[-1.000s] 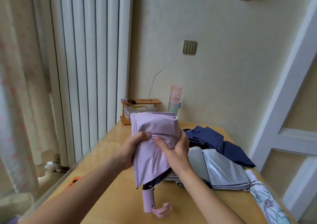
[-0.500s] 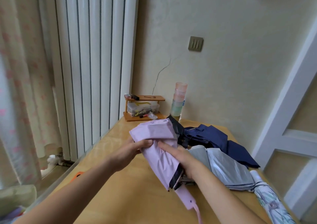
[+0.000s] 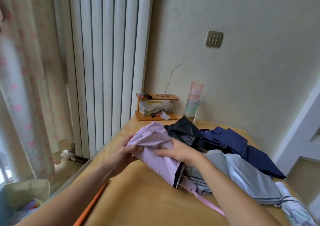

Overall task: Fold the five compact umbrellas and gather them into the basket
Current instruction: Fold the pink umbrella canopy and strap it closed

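**A:** What do the hands hold?

**B:** Both grip the lilac umbrella, which lies tilted over the counter. The left hand bunches the canopy near its far end. The right hand wraps round it from the other side, and its fingertips are hidden behind the cloth.

**A:** And the handle?

**B:** The right forearm covers most of it. A pink strap trails out from under that arm.

**A:** What about the black fabric just beyond the lilac umbrella?

**B:** It is hard to tell whether that is the umbrella's own lining or a separate umbrella.

**A:** What lies to the right of it?

**B:** A navy umbrella lies loose. A grey umbrella runs partly under the right arm. A patterned white umbrella is cut off by the frame edge.

**A:** Is the basket in sight?

**B:** Far to the left of the lilac umbrella, below the counter's edge, there is a pale blurred container. What it is cannot be made out.
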A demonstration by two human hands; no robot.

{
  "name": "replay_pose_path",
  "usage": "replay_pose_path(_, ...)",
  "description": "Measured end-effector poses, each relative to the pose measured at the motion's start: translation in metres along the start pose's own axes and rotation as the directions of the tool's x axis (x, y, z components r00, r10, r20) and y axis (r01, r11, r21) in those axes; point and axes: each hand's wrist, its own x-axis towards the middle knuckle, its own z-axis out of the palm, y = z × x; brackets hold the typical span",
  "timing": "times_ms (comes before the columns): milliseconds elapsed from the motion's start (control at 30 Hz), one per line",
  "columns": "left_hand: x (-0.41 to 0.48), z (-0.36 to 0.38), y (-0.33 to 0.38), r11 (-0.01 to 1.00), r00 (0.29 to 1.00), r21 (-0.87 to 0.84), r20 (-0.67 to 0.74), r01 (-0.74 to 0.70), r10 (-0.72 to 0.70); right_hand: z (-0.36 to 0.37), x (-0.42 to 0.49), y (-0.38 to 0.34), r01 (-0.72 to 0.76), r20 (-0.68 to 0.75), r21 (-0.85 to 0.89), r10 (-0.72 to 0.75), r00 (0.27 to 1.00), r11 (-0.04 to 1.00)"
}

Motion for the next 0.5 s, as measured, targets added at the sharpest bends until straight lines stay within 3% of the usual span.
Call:
replay_pose_path(100, 0.003, -0.006, 0.005, 0.998, 0.999, 0.059, 0.025, 0.034, -0.035, 0.011, 0.002, 0.020, -0.142, 0.100, 0.055, 0.136, 0.986, 0.988)
replay_pose_path(200, 0.008, -0.021, 0.003, 0.978, 0.998, 0.204, 0.044, 0.035, -0.045, 0.012, 0.006, 0.026, -0.127, 0.151, 0.062, 0.116, 0.982, 0.990)
replay_pose_path(333, 0.014, -0.034, -0.005, 0.919, 0.997, 0.394, 0.054, 0.027, -0.053, 0.000, 0.021, 0.019, -0.008, 0.129, -0.197, 0.034, 0.991, 0.980)
replay_pose_path(433, 0.020, -0.027, -0.021, 0.877, 0.999, 0.480, -0.029, 0.037, -0.027, -0.010, 0.031, 0.007, 0.106, 0.140, -0.519, -0.037, 0.989, 0.848)
replay_pose_path(500, 0.026, -0.021, -0.036, 0.856, 0.995, 0.513, -0.096, 0.061, -0.014, -0.013, 0.036, 0.008, 0.121, 0.144, -0.606, -0.042, 0.989, 0.787)
